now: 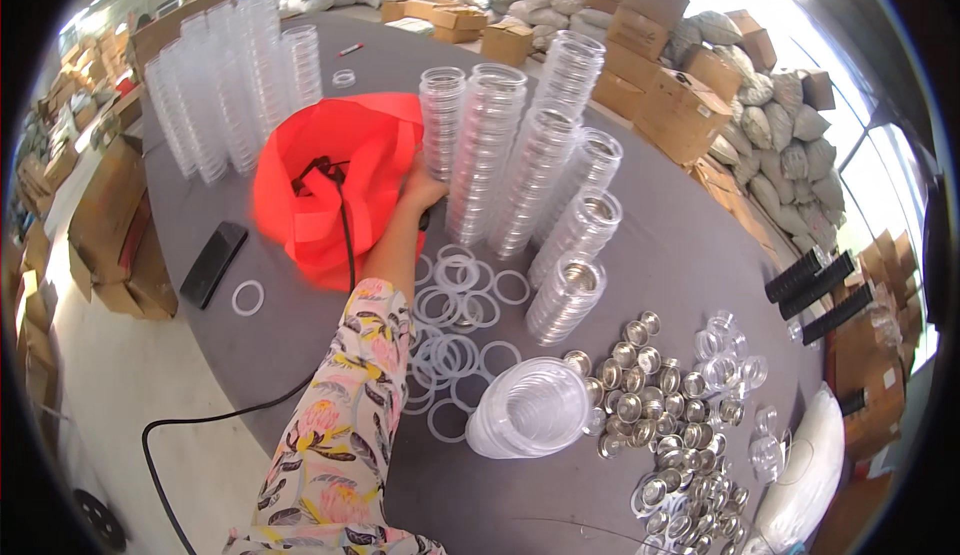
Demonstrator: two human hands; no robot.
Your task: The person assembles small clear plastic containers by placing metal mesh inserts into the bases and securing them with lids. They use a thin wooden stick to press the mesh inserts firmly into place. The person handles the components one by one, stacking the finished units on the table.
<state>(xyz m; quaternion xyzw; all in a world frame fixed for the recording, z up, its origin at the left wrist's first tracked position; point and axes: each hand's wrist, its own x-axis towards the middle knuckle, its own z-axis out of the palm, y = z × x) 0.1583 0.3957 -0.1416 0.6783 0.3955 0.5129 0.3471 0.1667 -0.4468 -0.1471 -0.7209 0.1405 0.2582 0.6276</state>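
My left hand (424,191) reaches to the right side of a red fabric bag (345,195) and appears closed on its edge; most of the fingers are hidden. A small dark thing, too unclear to name, shows just under the hand. A black cable (347,235) runs over the front of the bag into its opening, where a dark tangle lies. Just right of my hand stand tall stacks of clear round plastic cups (485,155). Flat translucent rings (455,310) lie loosely near my forearm. My right hand is out of view.
Many small silver metal cups (650,385) spread at the right, beside a stack of clear oval lids (530,410). A black phone (214,265) and a white ring (248,298) lie left. More clear stacks (215,85) stand behind the bag. Cardboard boxes (670,105) and sacks surround the grey table.
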